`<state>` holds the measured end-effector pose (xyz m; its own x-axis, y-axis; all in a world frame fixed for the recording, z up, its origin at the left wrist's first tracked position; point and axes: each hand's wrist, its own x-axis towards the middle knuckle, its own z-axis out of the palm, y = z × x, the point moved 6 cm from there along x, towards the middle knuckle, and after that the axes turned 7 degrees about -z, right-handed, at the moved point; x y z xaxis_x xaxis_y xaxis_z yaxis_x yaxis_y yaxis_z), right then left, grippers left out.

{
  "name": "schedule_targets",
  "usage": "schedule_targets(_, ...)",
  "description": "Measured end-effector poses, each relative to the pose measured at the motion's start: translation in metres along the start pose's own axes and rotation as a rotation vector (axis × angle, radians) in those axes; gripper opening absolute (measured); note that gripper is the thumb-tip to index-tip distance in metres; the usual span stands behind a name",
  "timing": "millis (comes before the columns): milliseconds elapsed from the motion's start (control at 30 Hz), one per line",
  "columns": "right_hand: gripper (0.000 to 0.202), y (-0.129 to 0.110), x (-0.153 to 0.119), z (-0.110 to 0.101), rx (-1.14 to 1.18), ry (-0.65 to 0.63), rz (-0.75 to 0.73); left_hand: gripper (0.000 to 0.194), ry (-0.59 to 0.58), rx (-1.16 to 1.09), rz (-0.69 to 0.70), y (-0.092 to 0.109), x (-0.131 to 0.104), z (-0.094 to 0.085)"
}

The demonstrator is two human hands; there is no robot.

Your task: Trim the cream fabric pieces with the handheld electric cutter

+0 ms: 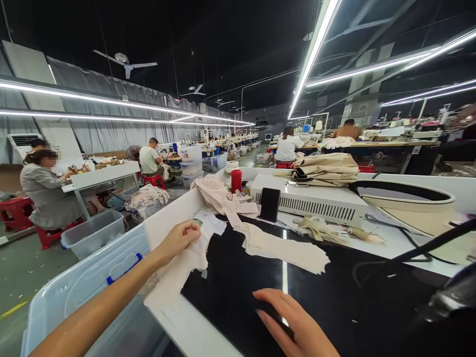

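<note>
My left hand [187, 235] is closed in a pinch on cream cut fabric pieces [193, 254] at the left edge of the black work surface [230, 277]. Part of this fabric hangs over the white table rim. Just beyond the fingers lies a pale paper with handwriting [211, 222]. Low over the black surface, my right hand [293, 320] is curled, thumb and fingers around something dark that I cannot make out. Ahead of it lies a stack of cream fabric strips [284, 248], running back to a heap of lace-like fabric [211, 192].
A phone [269, 204] leans against a white vented box [308, 198], with a red canister [236, 181] to its left. Fabric scraps [322, 229] lie in front of the box. A dark metal tool [446, 297] with a cable is at right. Lidded plastic bins [92, 282] stand left; people sew beyond.
</note>
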<state>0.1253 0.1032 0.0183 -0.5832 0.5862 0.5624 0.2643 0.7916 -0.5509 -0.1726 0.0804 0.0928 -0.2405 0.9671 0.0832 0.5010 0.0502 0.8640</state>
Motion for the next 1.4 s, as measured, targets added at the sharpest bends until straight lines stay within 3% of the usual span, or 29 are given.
schedule_targets(100, 0.049, -0.002, 0.01, 0.001, 0.265, 0.08, 0.219, 0.035, -0.188, -0.138, -0.012, 0.018, -0.021, 0.035)
schedule_targets(200, 0.065, -0.016, 0.013, 0.017, 0.543, 0.035, 0.287, 0.037, -0.354, -0.236, -0.037, 0.032, -0.036, 0.068)
schedule_targets(300, 0.061, -0.028, 0.002, 0.034, 0.703, 0.015, 0.349, 0.038, -0.449, -0.293, -0.058, 0.039, -0.044, 0.091)
schedule_targets(433, 0.058, -0.034, -0.012, 0.042, 0.759, -0.024, 0.461, 0.044, -0.503, -0.312, -0.105, 0.037, -0.049, 0.107)
schedule_targets(600, 0.055, -0.039, -0.01, 0.035, 0.843, -0.205, 0.532, 0.057, -0.527, -0.279, -0.136, 0.027, -0.05, 0.115)
schedule_targets(933, 0.044, -0.044, -0.024, 0.038, 0.789, -0.265, 0.714, 0.051, -0.495, -0.181, -0.02, 0.021, -0.043, 0.121)
schedule_targets(1267, 0.037, -0.053, -0.022, 0.038, 0.777, -0.32, 0.671, 0.055, -0.37, -0.059, 0.033, 0.015, -0.038, 0.117)
schedule_targets(1400, 0.033, -0.055, -0.014, 0.034, 0.667, -0.363, 0.595, 0.056, -0.322, 0.015, 0.126, 0.023, -0.032, 0.112)
